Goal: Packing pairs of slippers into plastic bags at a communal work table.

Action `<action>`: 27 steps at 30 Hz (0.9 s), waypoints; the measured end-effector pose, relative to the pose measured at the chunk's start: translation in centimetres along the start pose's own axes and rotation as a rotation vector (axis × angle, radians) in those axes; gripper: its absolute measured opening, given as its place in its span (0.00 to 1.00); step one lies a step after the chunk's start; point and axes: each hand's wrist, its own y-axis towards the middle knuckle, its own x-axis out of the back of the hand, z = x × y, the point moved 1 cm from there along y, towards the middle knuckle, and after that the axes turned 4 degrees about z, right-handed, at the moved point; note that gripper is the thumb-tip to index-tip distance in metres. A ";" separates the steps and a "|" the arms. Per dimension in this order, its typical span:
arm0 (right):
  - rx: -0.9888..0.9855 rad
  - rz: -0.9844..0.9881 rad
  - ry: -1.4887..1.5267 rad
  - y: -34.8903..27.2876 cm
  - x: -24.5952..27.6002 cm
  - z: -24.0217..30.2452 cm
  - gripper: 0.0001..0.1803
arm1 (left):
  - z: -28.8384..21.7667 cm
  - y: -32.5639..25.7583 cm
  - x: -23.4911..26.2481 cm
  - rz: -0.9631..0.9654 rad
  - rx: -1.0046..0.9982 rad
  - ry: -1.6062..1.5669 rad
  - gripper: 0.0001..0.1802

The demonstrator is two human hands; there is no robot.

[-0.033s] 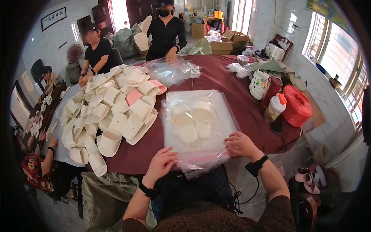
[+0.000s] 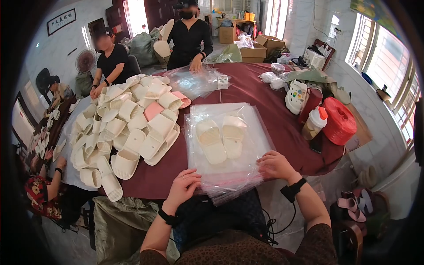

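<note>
we see a pair of cream white foam slippers [image 2: 222,138] lying side by side inside the top clear plastic bag [image 2: 229,132], which rests on a stack of the same bags at the near edge of the round surface with the dark red cloth [image 2: 265,95]. our left hand [image 2: 183,185] rests on the near left corner of the stack, its fingers [image 2: 194,176] bent and narrow, pressing on the plastic more than gripping it. our right hand [image 2: 276,164] lies at the near right corner, fingers spread a little and pinching the bag opening, as far as we can tell. compared with the earlier picture, taken at the same moment, nothing differs: the hands, the slippers and the bag sit in the same places. so we judge the pair is already in the bag and only its opening at the near edge is being handled.

a large pile of loose cream slippers [image 2: 128,132] covers the left edge of the surface. a red roll of string [image 2: 339,121] and a white bottle with an orange cap [image 2: 314,122] stand at the right edge. at the far edge a person in black [image 2: 190,37] touches more clear bags [image 2: 196,81].
</note>
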 end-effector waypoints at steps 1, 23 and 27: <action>0.002 -0.002 0.001 0.0 -0.3 -0.1 0.07 | 0.3 -0.2 0.1 -0.069 0.081 -0.125 0.05; -0.609 -0.368 -0.300 5.0 -4.6 2.9 0.18 | 0.9 3.5 -7.2 0.211 0.170 0.377 0.31; -0.124 -0.429 -0.379 7.2 -5.8 8.8 0.30 | 0.8 3.6 -7.1 0.265 0.186 0.397 0.32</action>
